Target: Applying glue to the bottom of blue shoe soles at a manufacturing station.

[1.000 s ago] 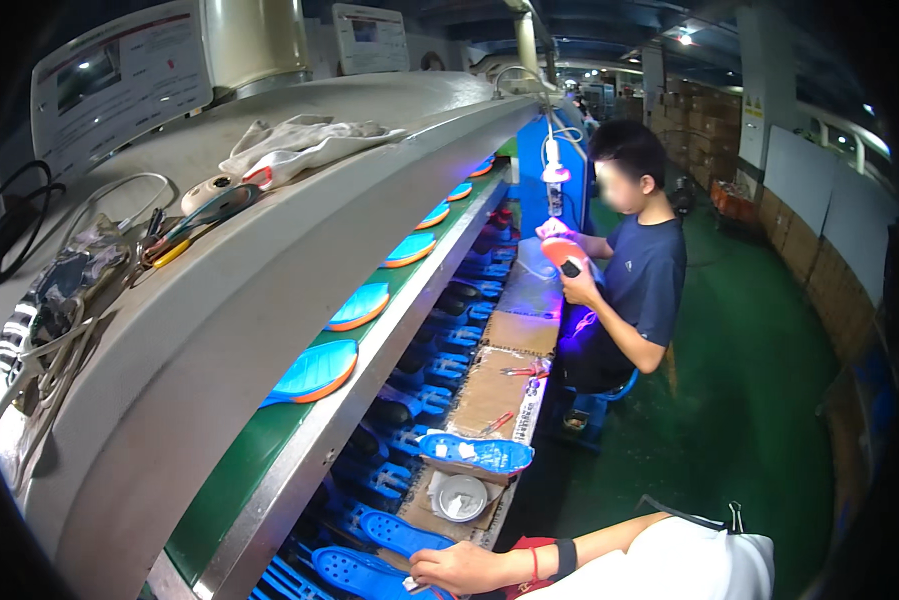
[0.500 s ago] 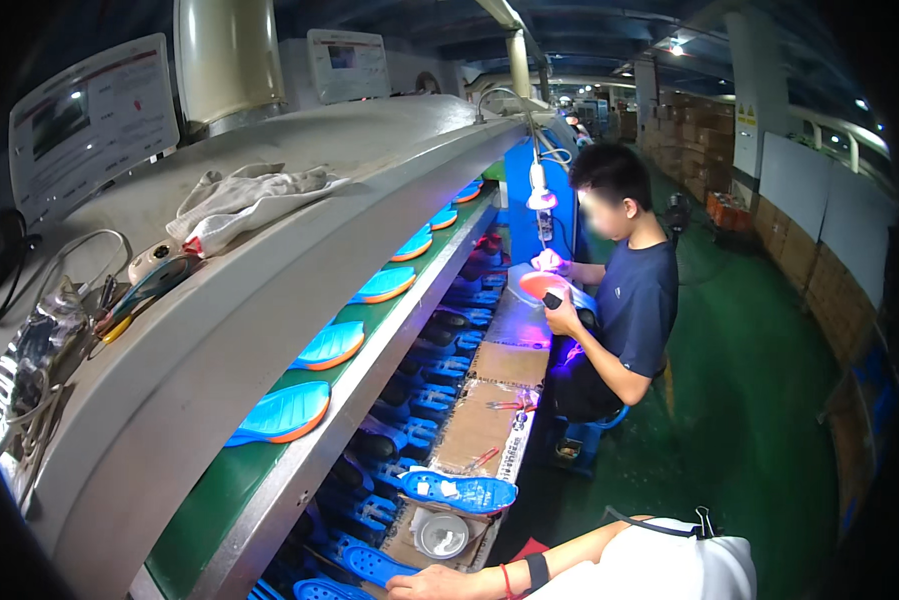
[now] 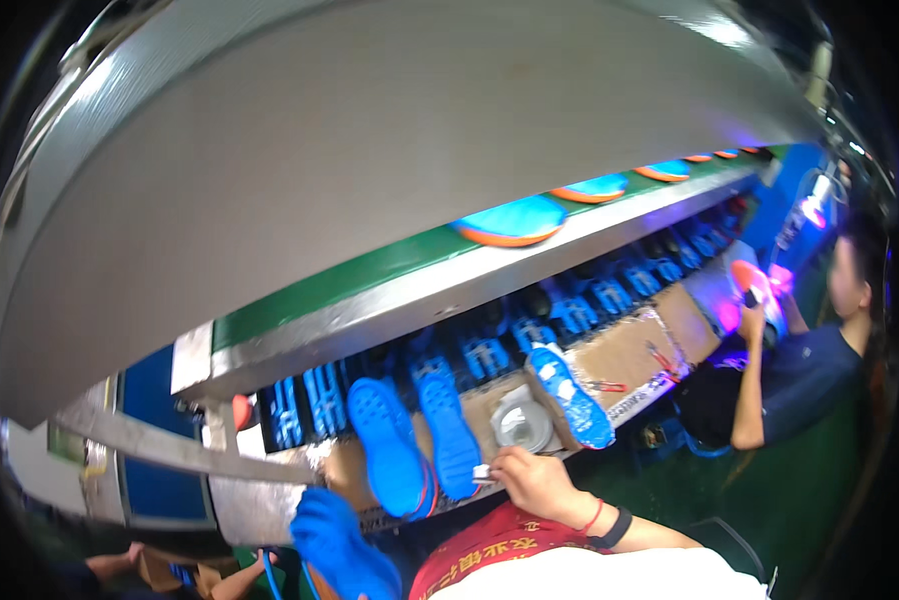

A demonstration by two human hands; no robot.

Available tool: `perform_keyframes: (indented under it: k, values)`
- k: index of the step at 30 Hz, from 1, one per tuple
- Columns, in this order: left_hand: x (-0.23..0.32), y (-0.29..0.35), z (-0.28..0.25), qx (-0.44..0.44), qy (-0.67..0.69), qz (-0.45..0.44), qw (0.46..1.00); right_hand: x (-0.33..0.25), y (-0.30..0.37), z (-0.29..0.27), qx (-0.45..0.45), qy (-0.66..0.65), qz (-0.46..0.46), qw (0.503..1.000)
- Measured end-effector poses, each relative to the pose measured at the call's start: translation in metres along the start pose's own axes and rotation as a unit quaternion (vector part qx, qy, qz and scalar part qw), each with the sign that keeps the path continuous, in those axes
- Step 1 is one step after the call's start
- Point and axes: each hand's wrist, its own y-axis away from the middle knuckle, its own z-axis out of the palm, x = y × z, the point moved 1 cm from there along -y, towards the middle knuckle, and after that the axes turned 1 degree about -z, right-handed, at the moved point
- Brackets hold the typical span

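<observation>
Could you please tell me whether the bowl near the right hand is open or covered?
Open: the bowl's rim and inside show, with no lid across it.

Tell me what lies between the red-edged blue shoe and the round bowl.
In the head view, a blue sole-shaped piece lies between the red-edged shoe and the bowl, with cardboard showing between it and the bowl.

Grey machine hood (image 3: 419,170), one, large, spanning left to right. Green conveyor belt (image 3: 329,288), below it, edged by a metal rail (image 3: 369,322). Red-handled tools (image 3: 611,387), two, perhaps pliers (blurred), right, on brown cardboard (image 3: 614,348). Seated co-worker (image 3: 814,370), dark shirt, far right; glowing lamp (image 3: 812,212) beyond.
</observation>
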Motion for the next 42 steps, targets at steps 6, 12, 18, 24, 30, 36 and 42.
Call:
perform_keyframes:
  k: [6, 12, 18, 24, 30, 36, 42]
  values:
    - [-0.005, -0.051, 0.014, -0.073, 0.128, 0.124, 0.981, 0.002, 0.007, -0.009, -0.002, 0.001, 0.043, 0.999]
    - [0.072, -0.091, 0.049, -0.047, 0.157, 0.085, 0.983, 0.013, 0.011, 0.003, -0.018, 0.019, 0.052, 0.998]
    - [0.099, -0.09, 0.084, 0.019, 0.073, 0.115, 0.99, 0.045, 0.025, 0.025, -0.044, 0.099, 0.103, 0.989]
    - [0.094, -0.124, 0.039, 0.335, -0.384, 0.404, 0.76, 0.079, 0.027, 0.044, -0.063, 0.192, 0.15, 0.968]
    - [0.127, -0.095, 0.045, 0.269, -0.497, 0.398, 0.723, 0.11, 0.028, 0.06, -0.083, 0.226, 0.151, 0.959]
    - [0.155, -0.019, 0.059, 0.001, 0.015, 0.366, 0.93, 0.121, 0.028, 0.068, -0.111, 0.21, 0.158, 0.959]
    - [0.158, 0.045, 0.1, -0.172, 0.089, 0.274, 0.942, 0.12, 0.027, 0.065, -0.12, 0.209, 0.151, 0.959]
